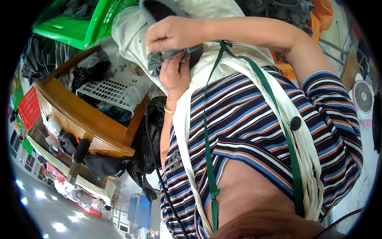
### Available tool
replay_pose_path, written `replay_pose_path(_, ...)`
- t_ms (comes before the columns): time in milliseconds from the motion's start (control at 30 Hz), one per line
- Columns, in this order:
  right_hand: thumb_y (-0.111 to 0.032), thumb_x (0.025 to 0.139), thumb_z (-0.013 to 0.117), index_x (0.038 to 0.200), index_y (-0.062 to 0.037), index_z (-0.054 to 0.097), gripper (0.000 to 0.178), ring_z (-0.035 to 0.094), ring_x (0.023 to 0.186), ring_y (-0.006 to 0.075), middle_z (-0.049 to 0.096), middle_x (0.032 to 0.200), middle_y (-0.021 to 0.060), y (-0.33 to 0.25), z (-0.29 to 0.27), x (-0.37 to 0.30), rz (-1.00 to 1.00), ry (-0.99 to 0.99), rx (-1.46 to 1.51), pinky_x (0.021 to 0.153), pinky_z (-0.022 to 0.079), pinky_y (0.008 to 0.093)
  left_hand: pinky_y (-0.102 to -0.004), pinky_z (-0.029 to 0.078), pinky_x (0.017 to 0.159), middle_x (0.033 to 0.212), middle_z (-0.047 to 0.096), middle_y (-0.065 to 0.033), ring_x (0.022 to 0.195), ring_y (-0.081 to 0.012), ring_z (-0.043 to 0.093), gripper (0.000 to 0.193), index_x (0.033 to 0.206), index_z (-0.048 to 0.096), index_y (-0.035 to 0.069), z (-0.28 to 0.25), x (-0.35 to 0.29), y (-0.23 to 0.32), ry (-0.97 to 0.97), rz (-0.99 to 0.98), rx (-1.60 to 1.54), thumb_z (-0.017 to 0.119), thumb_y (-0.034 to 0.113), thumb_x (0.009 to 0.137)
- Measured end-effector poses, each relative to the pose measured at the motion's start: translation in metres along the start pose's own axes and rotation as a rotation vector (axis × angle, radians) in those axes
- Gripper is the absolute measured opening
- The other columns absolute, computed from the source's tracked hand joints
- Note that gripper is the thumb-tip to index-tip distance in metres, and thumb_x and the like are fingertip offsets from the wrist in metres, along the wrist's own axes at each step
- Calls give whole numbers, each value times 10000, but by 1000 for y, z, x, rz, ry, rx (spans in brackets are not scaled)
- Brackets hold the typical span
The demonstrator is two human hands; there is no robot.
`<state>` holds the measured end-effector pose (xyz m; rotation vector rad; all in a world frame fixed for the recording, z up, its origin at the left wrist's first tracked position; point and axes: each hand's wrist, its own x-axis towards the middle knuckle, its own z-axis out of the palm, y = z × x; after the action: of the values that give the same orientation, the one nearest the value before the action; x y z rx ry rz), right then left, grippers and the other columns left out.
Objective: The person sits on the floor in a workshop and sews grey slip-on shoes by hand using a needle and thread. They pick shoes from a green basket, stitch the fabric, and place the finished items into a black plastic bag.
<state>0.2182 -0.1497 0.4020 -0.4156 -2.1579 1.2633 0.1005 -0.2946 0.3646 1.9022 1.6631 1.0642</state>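
Over my lap lies a grey fabric piece (154, 63), bunched below my right hand. My left hand (175, 75), with a yellow bracelet at its wrist, is closed on this cloth, pinching a fold between thumb and fingers. Just beyond it, my right hand (175, 34) is closed with its fingers curled in above the cloth. What sits in its grip is hidden. Past the right hand, a grey band of fabric (173, 7) curves round a dark opening; whether it joins the bunched cloth I cannot tell. A cream apron (131, 36) covers my lap beneath.
At the far left stands a green plastic crate (79, 34) with dark cloth. Left of me is a wooden frame (79, 111) around a white perforated basket (111, 92), near black plastic bags (145, 147). More dark fabric (274, 10) lies far right; a fan (363, 96) stands right.
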Motion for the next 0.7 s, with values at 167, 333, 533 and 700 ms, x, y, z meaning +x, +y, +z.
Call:
replay_pose_path(167, -239, 997, 582, 957, -66, 619, 182, 517, 600, 80, 624, 856, 14, -7, -19, -5, 451, -124, 316, 561, 421, 237, -354, 500, 637, 840, 667, -110, 698, -278, 614, 259, 998, 683, 51, -4, 1, 8, 15, -177, -152, 777, 47, 757)
replay_pose_path(333, -357, 1039, 488, 925, -86, 529, 297, 551, 502, 49, 683, 851, 19, -18, -27, -10, 695, -111, 495, 413, 384, 179, -349, 498, 631, 832, 666, -99, 705, -266, 614, 280, 1015, 687, 66, -13, 8, 8, -22, -54, -53, 775, 31, 752)
replay_pose_path(533, -396, 1042, 465, 903, -97, 502, 332, 600, 535, 56, 666, 766, 32, -20, -28, -15, 788, -109, 655, 413, 395, 164, -347, 497, 626, 825, 669, -82, 711, -262, 620, 281, 998, 684, 61, -16, 11, 10, -3, -19, -97, 777, 17, 737)
replay_pose_path(700, -410, 1042, 465, 890, -114, 493, 335, 500, 505, 33, 537, 629, -30, -13, -27, -25, 777, -98, 605, 438, 358, 172, -349, 495, 612, 808, 665, -82, 701, -266, 618, 255, 951, 672, 64, -19, 15, 8, -27, 10, -91, 777, 11, 725)
